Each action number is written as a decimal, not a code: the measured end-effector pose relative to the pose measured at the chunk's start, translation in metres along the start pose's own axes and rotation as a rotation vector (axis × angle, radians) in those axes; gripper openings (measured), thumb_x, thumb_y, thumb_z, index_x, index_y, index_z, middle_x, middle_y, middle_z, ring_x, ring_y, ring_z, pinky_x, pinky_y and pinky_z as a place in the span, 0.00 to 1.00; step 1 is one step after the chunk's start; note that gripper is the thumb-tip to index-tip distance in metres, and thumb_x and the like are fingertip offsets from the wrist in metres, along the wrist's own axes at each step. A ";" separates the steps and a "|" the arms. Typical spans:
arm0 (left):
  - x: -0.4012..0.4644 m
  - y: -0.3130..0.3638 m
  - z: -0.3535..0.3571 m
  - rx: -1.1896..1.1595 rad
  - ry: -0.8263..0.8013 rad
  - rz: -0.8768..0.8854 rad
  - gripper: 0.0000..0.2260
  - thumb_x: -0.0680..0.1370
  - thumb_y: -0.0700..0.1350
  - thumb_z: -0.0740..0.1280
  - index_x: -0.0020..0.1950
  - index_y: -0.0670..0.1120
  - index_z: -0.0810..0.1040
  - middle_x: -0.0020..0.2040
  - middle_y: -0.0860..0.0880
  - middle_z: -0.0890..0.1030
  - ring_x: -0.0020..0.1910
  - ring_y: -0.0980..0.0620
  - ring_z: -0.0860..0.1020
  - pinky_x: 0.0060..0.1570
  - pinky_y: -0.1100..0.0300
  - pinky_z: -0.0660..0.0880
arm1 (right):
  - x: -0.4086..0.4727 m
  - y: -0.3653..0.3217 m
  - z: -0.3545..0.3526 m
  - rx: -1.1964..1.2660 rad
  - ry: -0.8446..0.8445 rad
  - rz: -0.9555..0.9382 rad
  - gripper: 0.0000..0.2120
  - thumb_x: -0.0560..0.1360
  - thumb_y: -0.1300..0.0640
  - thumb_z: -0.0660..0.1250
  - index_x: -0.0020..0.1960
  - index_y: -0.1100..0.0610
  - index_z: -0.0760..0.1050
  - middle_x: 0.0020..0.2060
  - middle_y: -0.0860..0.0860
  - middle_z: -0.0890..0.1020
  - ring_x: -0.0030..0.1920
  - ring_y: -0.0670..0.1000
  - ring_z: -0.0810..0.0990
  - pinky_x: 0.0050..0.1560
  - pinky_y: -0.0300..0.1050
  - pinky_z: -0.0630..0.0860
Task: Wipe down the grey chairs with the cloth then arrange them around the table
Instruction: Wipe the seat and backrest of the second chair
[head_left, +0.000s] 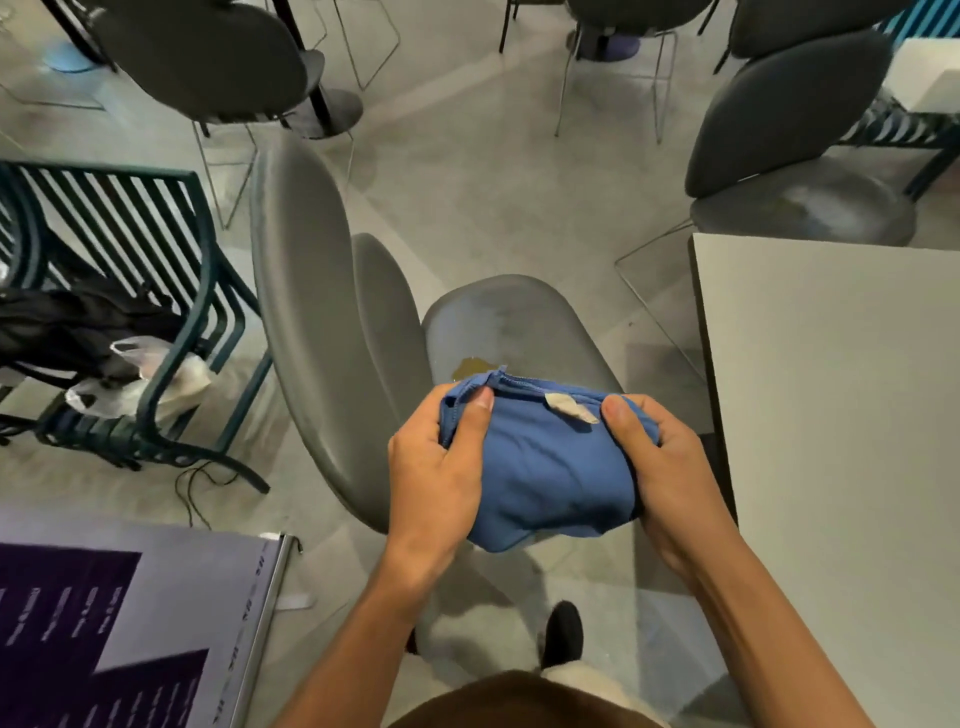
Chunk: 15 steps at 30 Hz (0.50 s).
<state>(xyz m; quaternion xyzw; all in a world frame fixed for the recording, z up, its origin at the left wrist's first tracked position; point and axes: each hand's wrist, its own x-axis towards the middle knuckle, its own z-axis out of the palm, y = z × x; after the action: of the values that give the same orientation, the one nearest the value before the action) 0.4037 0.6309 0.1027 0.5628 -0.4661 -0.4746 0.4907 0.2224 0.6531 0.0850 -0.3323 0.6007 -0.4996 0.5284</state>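
A folded blue cloth (545, 462) with a small white tag hangs above the seat of the nearest grey chair (322, 312). My left hand (436, 462) grips its left end with the thumb on top. My right hand (660, 462) grips its right end the same way. On the chair seat, just beyond the cloth, lies a small brownish stain (470, 367). A second grey chair (789, 135) stands at the upper right, behind the corner of the white table (831, 415). More grey chairs stand at the top left and top middle.
A dark green slatted metal bench (130, 249) at the left carries a black bag (67, 322) and plastic bags. A printed banner (130, 623) lies on the floor at the lower left. Bare concrete floor spreads between the chairs.
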 end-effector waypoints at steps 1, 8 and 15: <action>0.006 0.005 -0.009 -0.020 -0.011 0.011 0.06 0.83 0.46 0.67 0.52 0.53 0.84 0.46 0.55 0.86 0.48 0.56 0.84 0.48 0.62 0.79 | -0.001 -0.005 0.012 0.004 0.021 -0.019 0.12 0.75 0.42 0.67 0.46 0.50 0.82 0.45 0.52 0.86 0.45 0.49 0.84 0.44 0.45 0.77; 0.062 0.041 -0.079 -0.030 -0.186 0.111 0.06 0.83 0.47 0.67 0.52 0.53 0.83 0.45 0.57 0.86 0.47 0.60 0.83 0.47 0.68 0.76 | -0.010 -0.031 0.105 0.054 0.222 -0.096 0.12 0.75 0.42 0.65 0.44 0.48 0.83 0.43 0.52 0.87 0.43 0.50 0.85 0.44 0.47 0.80; 0.123 0.051 -0.101 -0.004 -0.290 0.124 0.06 0.83 0.49 0.67 0.50 0.52 0.84 0.44 0.54 0.86 0.46 0.55 0.83 0.51 0.55 0.80 | -0.001 -0.053 0.154 0.093 0.392 -0.136 0.17 0.78 0.43 0.64 0.51 0.56 0.82 0.43 0.51 0.87 0.43 0.49 0.85 0.40 0.41 0.81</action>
<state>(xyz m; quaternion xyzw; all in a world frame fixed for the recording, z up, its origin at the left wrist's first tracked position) 0.5154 0.5161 0.1507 0.4576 -0.5650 -0.5207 0.4475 0.3647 0.6008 0.1447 -0.2439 0.6444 -0.6165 0.3811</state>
